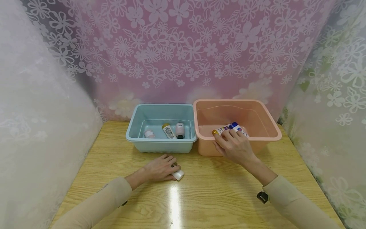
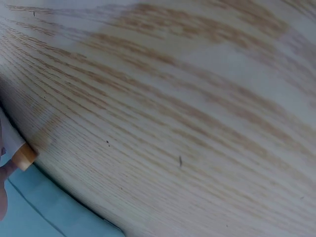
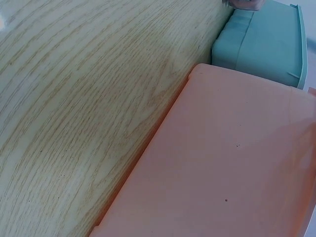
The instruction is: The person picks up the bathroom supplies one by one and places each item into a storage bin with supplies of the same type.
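My left hand (image 1: 161, 168) grips a small white bottle (image 1: 178, 175) low over the table in front of the blue bin. Its gold cap (image 2: 24, 157) shows at the edge of the left wrist view. At the front rim of the orange bin (image 1: 274, 139), my right hand (image 1: 235, 146) has bent fingers over the rim and its thumb lower, before the outer wall. Close to those fingers are a gold-capped bottle (image 1: 222, 129) and a blue-capped bottle (image 1: 238, 128), both partly hidden by the hand. I cannot tell whether the right hand holds either one.
The blue bin (image 1: 164, 146) stands against the orange bin's left side. It holds a pale pink jar (image 1: 149, 134), a gold-capped white bottle (image 1: 169, 131) and a pink bottle with a black cap (image 1: 180, 128). Floral curtains (image 1: 183, 54) hang around the wooden table (image 1: 217, 194).
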A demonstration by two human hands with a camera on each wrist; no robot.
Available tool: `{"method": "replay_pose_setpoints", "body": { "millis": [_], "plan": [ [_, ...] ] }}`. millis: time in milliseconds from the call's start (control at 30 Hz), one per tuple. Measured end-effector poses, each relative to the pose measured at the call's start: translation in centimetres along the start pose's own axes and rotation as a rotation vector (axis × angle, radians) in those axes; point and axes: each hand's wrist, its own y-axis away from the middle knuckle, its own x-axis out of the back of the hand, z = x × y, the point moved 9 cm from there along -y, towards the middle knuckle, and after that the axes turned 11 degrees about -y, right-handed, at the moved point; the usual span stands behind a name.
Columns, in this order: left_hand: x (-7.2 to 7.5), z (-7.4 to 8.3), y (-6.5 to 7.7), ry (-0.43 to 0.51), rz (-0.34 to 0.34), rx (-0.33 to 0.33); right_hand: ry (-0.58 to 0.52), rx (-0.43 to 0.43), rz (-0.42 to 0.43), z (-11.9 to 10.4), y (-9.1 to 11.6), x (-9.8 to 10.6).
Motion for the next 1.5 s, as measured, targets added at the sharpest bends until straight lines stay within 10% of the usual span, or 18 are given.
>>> {"method": "replay_pose_setpoints", "body": {
  "millis": [1500],
  "plan": [
    [0.29, -0.08, 0.21, -0.007, 0.057, -0.009, 0.015, 0.008, 0.005, -0.03, -0.08, 0.06]
  ]
}}
